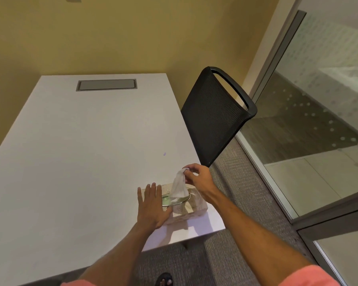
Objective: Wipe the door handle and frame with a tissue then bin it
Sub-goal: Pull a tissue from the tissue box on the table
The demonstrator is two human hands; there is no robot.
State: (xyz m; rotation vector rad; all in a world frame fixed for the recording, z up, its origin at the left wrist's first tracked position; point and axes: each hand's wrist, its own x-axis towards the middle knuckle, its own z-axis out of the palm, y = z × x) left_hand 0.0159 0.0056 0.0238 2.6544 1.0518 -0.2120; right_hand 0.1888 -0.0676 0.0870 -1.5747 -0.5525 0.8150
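Note:
A pale patterned tissue box (191, 211) sits at the near right corner of the white table (81, 151). My left hand (153, 205) lies flat on the box's left side, fingers spread, pressing it down. My right hand (197, 176) pinches the top of a white tissue (179, 185) that stands up out of the box's oval slot, its lower end still in the opening. No door handle or bin is in view.
A black mesh chair (213, 116) stands at the table's right side. Right of it runs a glass partition with a metal frame (262, 172). Grey carpet (236, 254) covers the floor. A grey cable hatch (106, 85) is set in the table's far end.

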